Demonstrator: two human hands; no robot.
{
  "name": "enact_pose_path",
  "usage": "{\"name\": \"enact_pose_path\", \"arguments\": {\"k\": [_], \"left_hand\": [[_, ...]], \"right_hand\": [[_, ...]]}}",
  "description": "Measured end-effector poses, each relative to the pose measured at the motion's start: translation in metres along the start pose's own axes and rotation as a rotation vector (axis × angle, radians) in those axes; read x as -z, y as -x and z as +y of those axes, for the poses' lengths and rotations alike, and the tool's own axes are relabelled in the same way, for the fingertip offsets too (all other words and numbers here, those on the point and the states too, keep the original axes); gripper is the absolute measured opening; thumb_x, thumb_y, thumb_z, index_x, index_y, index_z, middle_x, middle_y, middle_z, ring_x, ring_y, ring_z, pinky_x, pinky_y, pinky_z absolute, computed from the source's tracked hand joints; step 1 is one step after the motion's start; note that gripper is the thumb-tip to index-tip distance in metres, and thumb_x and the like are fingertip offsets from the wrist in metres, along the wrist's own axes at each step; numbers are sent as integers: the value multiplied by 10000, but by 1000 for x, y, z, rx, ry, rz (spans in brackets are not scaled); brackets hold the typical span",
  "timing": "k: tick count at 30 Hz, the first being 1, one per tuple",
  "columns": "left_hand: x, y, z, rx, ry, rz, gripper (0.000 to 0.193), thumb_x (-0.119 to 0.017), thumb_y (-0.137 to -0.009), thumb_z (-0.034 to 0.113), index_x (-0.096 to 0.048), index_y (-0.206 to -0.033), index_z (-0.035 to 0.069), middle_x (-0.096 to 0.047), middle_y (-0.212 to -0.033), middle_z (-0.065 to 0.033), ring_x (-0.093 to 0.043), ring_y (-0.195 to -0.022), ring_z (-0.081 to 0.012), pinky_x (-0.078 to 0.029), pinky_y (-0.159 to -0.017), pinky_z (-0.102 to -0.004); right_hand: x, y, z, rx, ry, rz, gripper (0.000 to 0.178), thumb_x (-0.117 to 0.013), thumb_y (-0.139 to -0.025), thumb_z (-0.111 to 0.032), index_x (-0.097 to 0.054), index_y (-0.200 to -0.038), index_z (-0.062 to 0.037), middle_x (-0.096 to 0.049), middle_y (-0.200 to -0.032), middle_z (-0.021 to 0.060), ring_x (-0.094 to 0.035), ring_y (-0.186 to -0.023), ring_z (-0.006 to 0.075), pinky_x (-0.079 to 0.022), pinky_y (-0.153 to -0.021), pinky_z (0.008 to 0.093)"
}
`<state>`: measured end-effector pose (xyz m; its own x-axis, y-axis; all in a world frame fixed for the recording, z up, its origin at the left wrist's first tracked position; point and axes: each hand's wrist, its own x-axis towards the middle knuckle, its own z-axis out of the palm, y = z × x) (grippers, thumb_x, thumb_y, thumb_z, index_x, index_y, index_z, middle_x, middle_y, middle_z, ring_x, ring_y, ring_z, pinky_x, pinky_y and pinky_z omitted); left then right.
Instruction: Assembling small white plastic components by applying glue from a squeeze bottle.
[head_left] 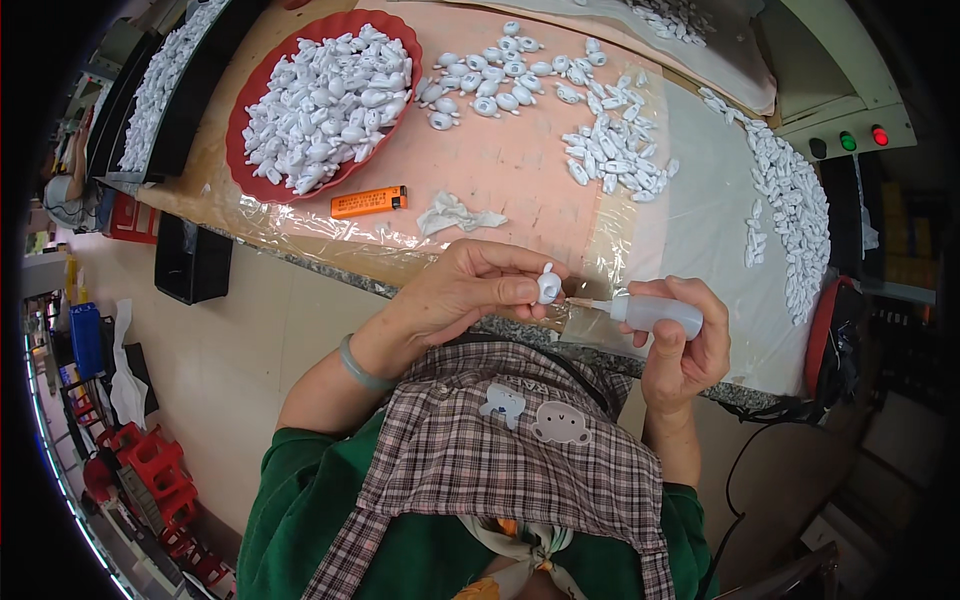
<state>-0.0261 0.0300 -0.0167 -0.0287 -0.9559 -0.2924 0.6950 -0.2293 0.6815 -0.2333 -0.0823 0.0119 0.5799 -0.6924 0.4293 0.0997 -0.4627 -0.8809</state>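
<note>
Between the thumb and fingers of my left hand (pixel 465 290) is a small white figurine part (pixel 548 287), rounded, with a dark hole and a little knob on top. My right hand (pixel 695 340) grips a translucent squeeze bottle (pixel 660 316), tilted on its side. Its thin nozzle (pixel 585 302) points left and ends close beside the white part; whether it touches, I cannot tell. Both hands are above the table's near edge. Beyond them lie loose rounded white parts (pixel 505 80) and a heap of slimmer white pieces (pixel 620 145).
A red scalloped bowl (pixel 236 150) heaped with white parts stands at the back left. Near it lie an orange lighter (pixel 368 202) and a crumpled tissue (pixel 458 214). More slim white pieces (pixel 795 220) line the right side, below a machine panel (pixel 860 138) with coloured buttons.
</note>
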Motion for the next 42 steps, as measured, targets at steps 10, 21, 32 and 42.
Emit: {"name": "enact_pose_path", "arguments": {"k": [10,21,32,42], "left_hand": [[5,-1,-4,13,-2,-84,332,-626,-891,83,-584,-1194,-44,-668,-992,-88,-649,-841,-124,-547,-774,-235],[-1,-2,-1,47,17,-107,244,-635,-878,63,-591,-1101,-26,-662,-981,-117,-674,-889,-200,-565,-768,-257],[1,-2,-5,-3,20,-65,190,-665,-859,83,-588,-1017,13,-652,-1004,-146,-675,-866,-186,-572,-746,-250],[2,-2,-3,-15,-6,-3,185,-659,-852,42,-590,-1020,9,-650,-1004,-126,-673,-881,-183,-571,-756,-257]], "right_hand": [[-2,-1,2,0,-38,17,279,-579,-935,-176,-527,-1090,50,-685,-869,182,-633,-642,143,-497,-542,216],[-3,2,2,9,-85,52,283,-569,-940,-172,-514,-1106,51,-677,-890,192,-609,-618,131,-477,-522,209],[2,6,1,176,242,-11,346,-556,-952,-269,-503,-1124,26,-663,-907,222,-616,-616,161,-478,-501,222],[0,2,-1,257,328,-42,336,-549,-956,-258,-516,-1094,47,-672,-882,210,-614,-606,148,-488,-533,216]]}}
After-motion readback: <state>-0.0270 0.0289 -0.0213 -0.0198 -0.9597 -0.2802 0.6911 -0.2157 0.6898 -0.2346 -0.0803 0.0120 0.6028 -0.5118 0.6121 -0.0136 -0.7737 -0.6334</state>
